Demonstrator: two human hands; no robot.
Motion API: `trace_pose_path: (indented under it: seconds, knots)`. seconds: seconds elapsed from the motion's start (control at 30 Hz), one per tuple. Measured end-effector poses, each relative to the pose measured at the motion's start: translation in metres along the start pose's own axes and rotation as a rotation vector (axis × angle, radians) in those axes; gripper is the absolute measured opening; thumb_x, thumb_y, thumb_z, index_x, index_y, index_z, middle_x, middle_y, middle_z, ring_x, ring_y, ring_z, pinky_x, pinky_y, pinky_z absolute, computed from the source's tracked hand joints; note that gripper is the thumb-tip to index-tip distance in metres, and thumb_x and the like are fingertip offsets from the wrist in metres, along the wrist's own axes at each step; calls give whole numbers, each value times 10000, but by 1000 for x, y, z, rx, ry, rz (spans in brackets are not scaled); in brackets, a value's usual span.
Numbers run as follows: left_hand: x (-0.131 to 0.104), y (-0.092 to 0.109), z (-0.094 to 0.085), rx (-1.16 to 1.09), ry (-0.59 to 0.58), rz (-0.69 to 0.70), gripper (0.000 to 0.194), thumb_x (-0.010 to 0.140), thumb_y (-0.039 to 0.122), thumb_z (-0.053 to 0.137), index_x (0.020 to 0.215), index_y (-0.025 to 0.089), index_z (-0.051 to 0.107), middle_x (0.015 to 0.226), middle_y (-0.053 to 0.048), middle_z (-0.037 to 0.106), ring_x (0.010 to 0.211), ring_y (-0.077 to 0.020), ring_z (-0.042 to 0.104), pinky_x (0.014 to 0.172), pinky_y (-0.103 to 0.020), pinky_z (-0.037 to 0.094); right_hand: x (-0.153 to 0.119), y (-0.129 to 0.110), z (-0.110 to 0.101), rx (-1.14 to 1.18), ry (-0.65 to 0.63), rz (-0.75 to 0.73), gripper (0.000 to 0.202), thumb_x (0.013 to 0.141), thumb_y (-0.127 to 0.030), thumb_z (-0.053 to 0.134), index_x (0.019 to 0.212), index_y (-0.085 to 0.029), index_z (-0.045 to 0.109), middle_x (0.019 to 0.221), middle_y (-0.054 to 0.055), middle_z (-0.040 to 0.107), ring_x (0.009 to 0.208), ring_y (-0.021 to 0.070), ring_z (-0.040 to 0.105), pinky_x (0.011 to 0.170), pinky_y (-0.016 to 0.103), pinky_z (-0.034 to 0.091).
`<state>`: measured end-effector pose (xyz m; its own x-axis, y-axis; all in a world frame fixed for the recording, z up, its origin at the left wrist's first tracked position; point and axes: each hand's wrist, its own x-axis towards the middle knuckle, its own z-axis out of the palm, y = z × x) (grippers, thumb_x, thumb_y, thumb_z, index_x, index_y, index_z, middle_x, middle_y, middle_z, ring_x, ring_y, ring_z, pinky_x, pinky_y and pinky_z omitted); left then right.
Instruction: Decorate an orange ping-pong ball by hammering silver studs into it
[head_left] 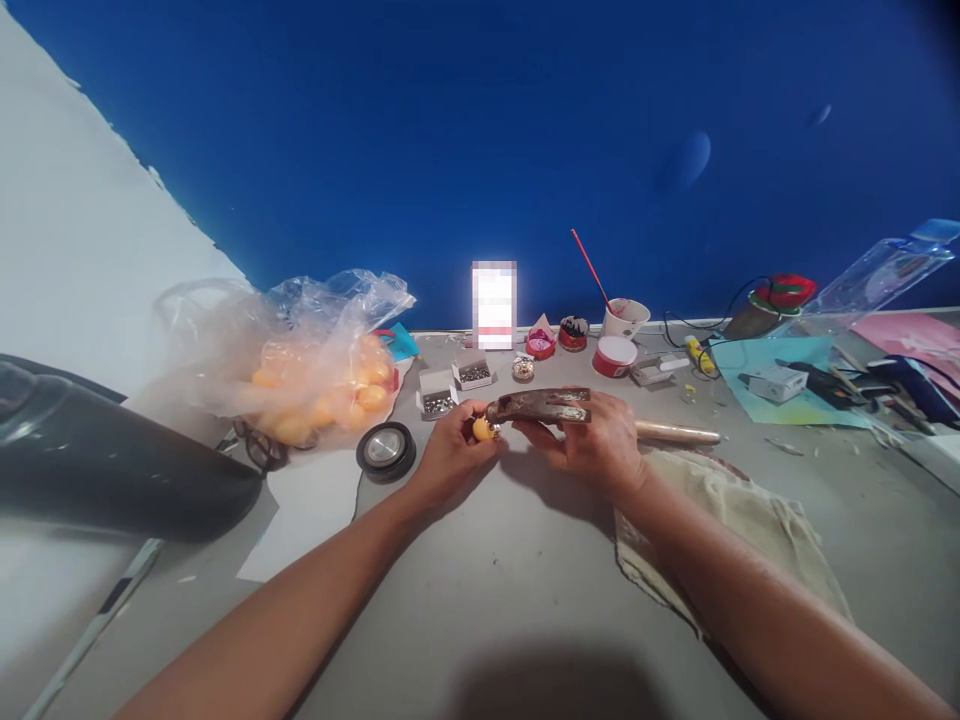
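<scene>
Between the fingertips of my left hand is a small yellow-orange ball, with silvery bits on its right side. My right hand is wrapped round a claw hammer close to its head. The claw lies over my fingers, and the striking end reaches the top of the ball; whether they touch I cannot tell. The wooden handle sticks out to the right. Just beyond my left hand stand two small open boxes of shiny metal pins or tacks. A round black weight with a silver centre sits left of that hand.
A clear plastic bag of orange balls lies at left, near a dark cylinder. A cloth is under my right forearm. Behind are a white cup with a red stick, small round containers and a lit, blurred-out screen.
</scene>
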<state>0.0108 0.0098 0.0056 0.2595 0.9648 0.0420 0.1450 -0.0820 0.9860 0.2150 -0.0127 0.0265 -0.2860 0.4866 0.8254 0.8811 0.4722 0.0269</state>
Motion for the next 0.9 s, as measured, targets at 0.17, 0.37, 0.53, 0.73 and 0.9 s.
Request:
trace_pose_path:
  seconds: [0.17, 0.37, 0.53, 0.73, 0.9]
  knots:
    - [1, 1, 1, -13, -15, 4, 304, 715, 230, 782, 994, 159, 683, 816, -8, 698, 700, -138, 590, 632, -245, 457, 0, 2, -1, 16, -74, 37, 312, 954, -481, 638, 893, -210, 780, 707, 41, 735, 621, 170, 620, 602, 299, 338]
    - [0, 1, 1, -20, -15, 9, 315, 711, 234, 783, 1002, 162, 686, 847, -12, 704, 717, -143, 599, 647, -251, 467, 1, 2, -3, 61, -151, 52, 290, 950, -470, 651, 943, -223, 802, 744, 42, 756, 634, 172, 623, 603, 299, 330]
    - [1, -1, 1, 22, 7, 7, 326, 702, 233, 798, 1004, 169, 695, 797, 7, 683, 682, -133, 579, 628, -244, 456, 0, 2, -3, 17, -78, 63, 315, 946, -485, 643, 917, -212, 798, 731, 51, 754, 644, 182, 632, 611, 305, 334]
    - [1, 0, -1, -18, -29, 13, 323, 719, 248, 812, 1019, 152, 740, 855, -25, 712, 744, -150, 605, 669, -255, 472, 1, 3, -3, 36, -140, 71, 307, 932, -481, 645, 943, -220, 805, 738, 44, 761, 634, 172, 626, 596, 301, 316]
    - [1, -1, -3, 40, -22, 39, 245, 726, 263, 815, 942, 152, 787, 782, -9, 678, 693, -137, 556, 647, -259, 454, 2, 2, -3, 53, -166, 92, 276, 925, -458, 660, 951, -224, 805, 756, 35, 770, 636, 173, 633, 600, 299, 316]
